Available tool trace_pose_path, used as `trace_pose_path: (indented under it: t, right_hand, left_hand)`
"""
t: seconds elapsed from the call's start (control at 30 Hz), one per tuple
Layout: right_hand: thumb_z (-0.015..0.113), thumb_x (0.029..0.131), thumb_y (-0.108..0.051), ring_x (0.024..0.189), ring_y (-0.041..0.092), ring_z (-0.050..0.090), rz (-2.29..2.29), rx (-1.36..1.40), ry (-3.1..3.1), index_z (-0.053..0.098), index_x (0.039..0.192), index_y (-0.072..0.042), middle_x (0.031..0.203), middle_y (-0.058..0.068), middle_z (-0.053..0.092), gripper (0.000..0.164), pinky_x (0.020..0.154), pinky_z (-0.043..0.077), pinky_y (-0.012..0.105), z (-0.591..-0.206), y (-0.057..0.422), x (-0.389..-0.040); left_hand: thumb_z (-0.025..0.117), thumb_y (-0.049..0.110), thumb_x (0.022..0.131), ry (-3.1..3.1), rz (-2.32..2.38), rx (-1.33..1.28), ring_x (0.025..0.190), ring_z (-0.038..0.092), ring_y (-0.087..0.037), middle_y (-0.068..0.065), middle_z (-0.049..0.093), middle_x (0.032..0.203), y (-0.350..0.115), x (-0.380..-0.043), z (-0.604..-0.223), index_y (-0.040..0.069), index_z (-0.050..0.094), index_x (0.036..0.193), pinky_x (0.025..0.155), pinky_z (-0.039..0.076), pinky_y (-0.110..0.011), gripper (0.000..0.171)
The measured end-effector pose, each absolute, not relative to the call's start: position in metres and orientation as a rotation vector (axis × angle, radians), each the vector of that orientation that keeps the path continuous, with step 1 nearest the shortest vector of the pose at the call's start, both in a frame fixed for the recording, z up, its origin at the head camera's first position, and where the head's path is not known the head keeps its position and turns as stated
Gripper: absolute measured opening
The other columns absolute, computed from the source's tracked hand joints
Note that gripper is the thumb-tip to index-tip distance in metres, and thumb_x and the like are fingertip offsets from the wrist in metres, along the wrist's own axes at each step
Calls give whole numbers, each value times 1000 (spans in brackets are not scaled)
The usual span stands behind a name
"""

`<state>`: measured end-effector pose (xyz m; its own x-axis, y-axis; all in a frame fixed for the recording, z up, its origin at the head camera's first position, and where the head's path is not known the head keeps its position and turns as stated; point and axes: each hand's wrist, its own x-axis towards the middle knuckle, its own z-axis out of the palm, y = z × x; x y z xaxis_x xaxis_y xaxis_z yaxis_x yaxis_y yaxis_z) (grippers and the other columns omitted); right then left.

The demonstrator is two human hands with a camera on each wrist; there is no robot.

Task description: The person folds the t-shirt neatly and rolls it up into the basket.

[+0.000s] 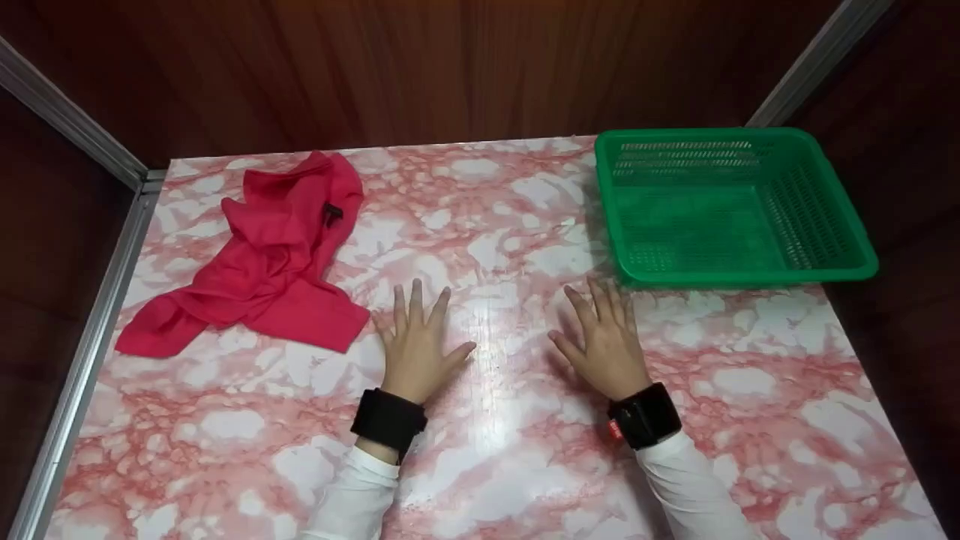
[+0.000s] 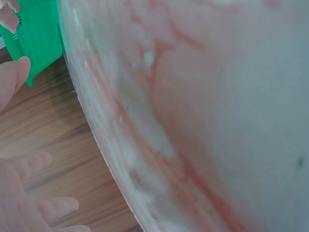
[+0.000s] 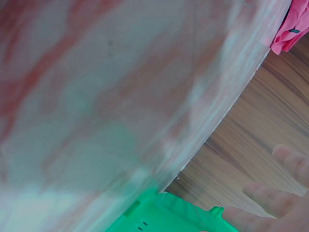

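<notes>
1. The red cloth (image 1: 277, 255) lies all crumpled on the left of the tabletop (image 1: 487, 210).
2. The green basket (image 1: 739, 276) sits on the right, well apart from the cloth.
3. The left hand (image 1: 415, 352), near the cloth, and the right hand (image 1: 607, 349), near the basket, have spread fingers and hold nothing.
4. It looks like nothing is done yet; all the cloth work is left.

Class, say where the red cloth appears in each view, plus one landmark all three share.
Head: red cloth, left side.
Left wrist: not in this picture.
Right wrist: red cloth, cut off, top right corner.
Shared landmark: green basket, upper right, top left and bottom edge respectively.
</notes>
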<state>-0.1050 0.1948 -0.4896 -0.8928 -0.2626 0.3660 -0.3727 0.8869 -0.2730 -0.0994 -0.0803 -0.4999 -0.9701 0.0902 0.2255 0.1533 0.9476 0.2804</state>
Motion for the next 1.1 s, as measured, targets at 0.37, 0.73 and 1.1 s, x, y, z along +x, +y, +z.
trace_pose_path:
  t: [0.37,0.73,1.1]
  right_hand:
    - [61,76,-51,130,41,21,485,468,-2736,40,133,-17,139,19,32,70,98,19,62,-487,197,-106]
    - [60,77,-52,130,41,20,494,482,-2770,39,134,-18,143,15,26,70,96,20,65,-484,191,-117]
    - [58,78,-53,130,41,22,512,508,-2779,38,134,-20,144,14,25,68,92,24,65,-485,183,-129]
  left_hand:
    - [65,62,65,-2838,-457,-16,134,-6,-38,-15,-1,149,-145,-119,-475,28,24,141,93,-8,-69,92]
    - [65,59,65,-2947,-510,300,132,-18,-40,-11,-18,147,-248,-178,-469,29,-3,143,84,-6,-76,107]
    - [57,78,54,-3165,-630,537,124,0,-59,-22,-23,143,-283,-203,-498,40,-21,135,77,0,-80,119]
